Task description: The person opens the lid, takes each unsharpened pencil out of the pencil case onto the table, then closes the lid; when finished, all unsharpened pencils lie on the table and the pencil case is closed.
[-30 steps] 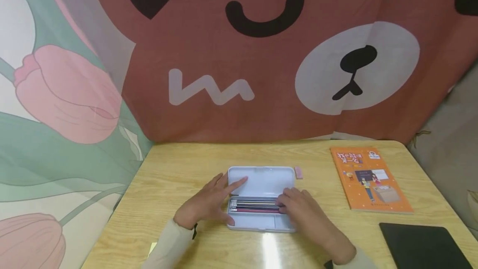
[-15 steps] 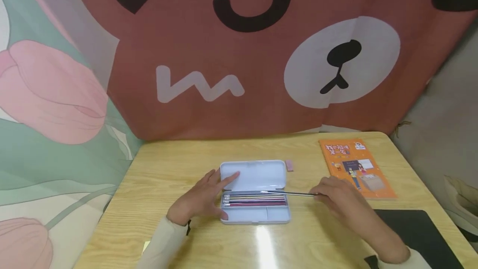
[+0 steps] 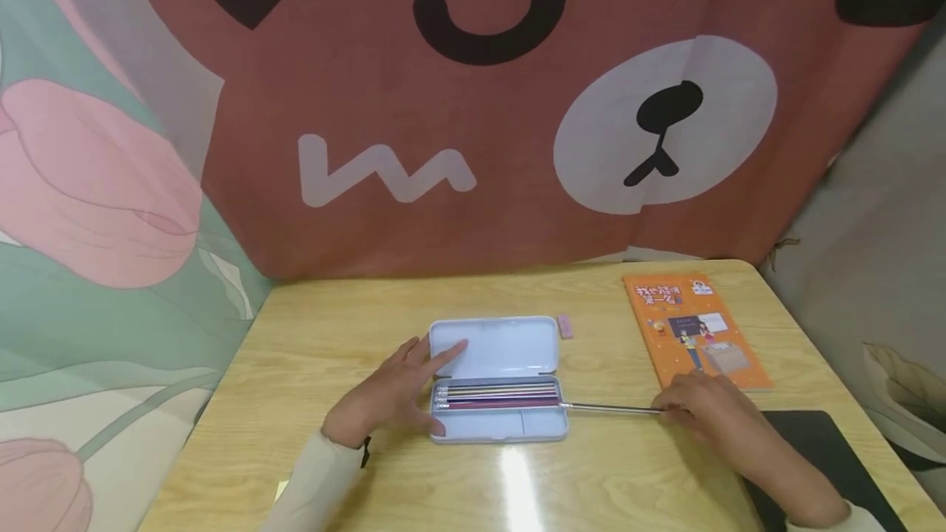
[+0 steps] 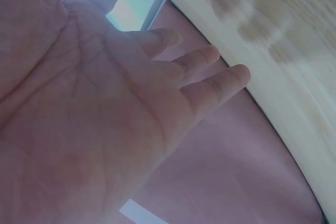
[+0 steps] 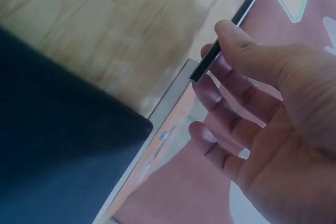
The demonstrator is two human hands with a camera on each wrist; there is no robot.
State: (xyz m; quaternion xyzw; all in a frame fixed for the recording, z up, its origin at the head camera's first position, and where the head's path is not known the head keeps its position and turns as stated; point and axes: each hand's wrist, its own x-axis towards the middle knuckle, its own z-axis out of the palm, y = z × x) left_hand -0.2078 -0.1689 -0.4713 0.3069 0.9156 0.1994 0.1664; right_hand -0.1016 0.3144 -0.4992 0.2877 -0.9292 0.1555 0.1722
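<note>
Pencil (image 3: 612, 408), thin, dark and straight, pinched by right hand (image 3: 713, 415); left hand (image 3: 392, 396) flat on case (image 3: 497, 345).

Bare table (image 3: 606, 310) between pencil case (image 3: 495, 425) and orange book (image 3: 691, 331); only small eraser (image 3: 565, 326) there.

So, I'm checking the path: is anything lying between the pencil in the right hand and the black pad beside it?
Nothing visible. The right hand pinches the pencil just past the open pencil case; only bare table lies between it and the black pad.
</note>
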